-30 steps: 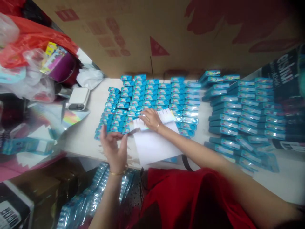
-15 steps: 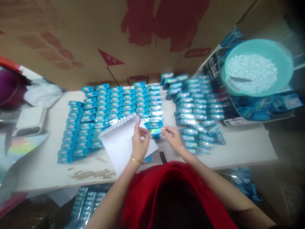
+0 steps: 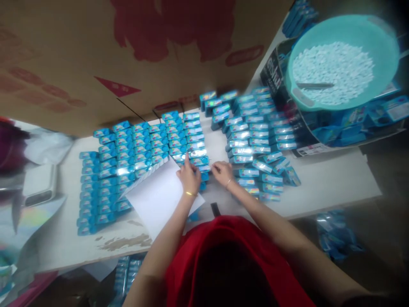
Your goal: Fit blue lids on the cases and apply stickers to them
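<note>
A white surface [image 3: 319, 187] was seen from above, its near edge scuffed brown, and most of it was covered by small blue packets. One block of packets [image 3: 134, 157] was laid in tidy rows on the left; a second, looser block [image 3: 255, 136] was spread on the right. Between them both hands were brought together at the near end of the left block. The left hand [image 3: 189, 179] was rested on a white sheet [image 3: 159, 198], which was laid tilted over the packets' near rows, and its fingers were curled down at a packet by the sheet's corner; whether anything was pinched could not be told. The right hand [image 3: 222, 172] was set just beside it, fingers bent toward the same spot, its grip likewise not to be made out. Behind the surface a brown cardboard wall [image 3: 96, 51] with red print was stood upright. At far right a teal basin [image 3: 345, 64] filled with small white pieces was perched on a dark carton [image 3: 277, 81]. A white device [image 3: 38, 187] was left at the far left.
</note>
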The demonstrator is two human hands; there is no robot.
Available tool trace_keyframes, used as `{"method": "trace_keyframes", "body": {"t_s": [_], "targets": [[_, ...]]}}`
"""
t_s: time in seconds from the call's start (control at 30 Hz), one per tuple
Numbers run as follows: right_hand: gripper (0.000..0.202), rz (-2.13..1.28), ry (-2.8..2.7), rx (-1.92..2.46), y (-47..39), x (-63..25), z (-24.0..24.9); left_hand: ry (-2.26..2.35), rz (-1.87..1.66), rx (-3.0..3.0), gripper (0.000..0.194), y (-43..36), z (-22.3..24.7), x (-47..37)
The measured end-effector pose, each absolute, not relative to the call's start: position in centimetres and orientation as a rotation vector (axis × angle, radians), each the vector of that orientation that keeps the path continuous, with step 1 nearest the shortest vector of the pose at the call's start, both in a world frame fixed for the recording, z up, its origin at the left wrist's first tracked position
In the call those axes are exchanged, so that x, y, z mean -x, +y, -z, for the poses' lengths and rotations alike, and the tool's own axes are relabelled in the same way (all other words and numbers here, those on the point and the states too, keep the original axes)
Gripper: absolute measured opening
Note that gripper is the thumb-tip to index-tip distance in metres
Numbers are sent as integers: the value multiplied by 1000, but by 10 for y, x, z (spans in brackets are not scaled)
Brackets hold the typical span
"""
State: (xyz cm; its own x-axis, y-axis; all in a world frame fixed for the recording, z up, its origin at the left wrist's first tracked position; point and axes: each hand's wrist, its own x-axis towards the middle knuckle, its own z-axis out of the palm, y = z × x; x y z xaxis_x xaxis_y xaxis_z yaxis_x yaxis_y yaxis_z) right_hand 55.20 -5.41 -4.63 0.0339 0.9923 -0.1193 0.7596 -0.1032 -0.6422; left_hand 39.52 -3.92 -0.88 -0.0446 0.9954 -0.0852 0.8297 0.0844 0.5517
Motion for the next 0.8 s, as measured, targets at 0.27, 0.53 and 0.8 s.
{"method": "trace_keyframes", "body": {"t_s": [0.27,0.53,0.8], "targets": [[26,-829,-1506,1898,-66,-543,59,2093,-360,-1850,83,-40,3,-398],[42,-886,-1700,1895,-89,-535,58,2101,-405,-1815,81,-38,4,-394],[47,-1167,-907,1638,-53,-540,6,1720,-1066,-1689,15,-43,-44,-389]]}}
